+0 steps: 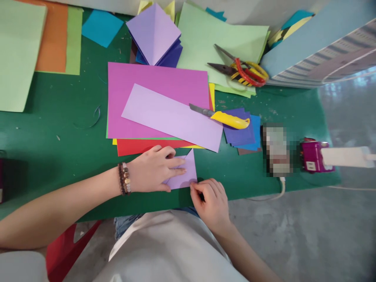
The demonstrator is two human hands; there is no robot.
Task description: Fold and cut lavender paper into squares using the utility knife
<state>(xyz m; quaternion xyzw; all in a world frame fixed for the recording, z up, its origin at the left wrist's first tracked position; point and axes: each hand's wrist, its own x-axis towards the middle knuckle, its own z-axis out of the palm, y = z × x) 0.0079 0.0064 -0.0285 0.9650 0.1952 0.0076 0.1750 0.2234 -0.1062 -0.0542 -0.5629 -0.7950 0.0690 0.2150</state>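
A small lavender sheet of paper (189, 172) lies near the table's front edge. My left hand (155, 168), with beaded bracelets at the wrist, rests on the sheet with fingers stretched out over it and covers its left part. At the lower right corner, my right hand (210, 199) pinches the sheet between thumb and forefinger. Just beyond, a long lavender paper strip (164, 113) lies aslant on a magenta sheet (158, 74), with red paper (141, 147) showing beneath. A yellow utility knife (230, 120) lies across the strip's right end, blade pointing left.
Scissors and pliers (249, 74) with red and yellow handles rest on light green paper (199, 43). Folded purple squares (154, 31) are stacked at the back. A blurred phone (277, 149), a purple power block (317, 156) and a blue box (311, 43) stand at the right.
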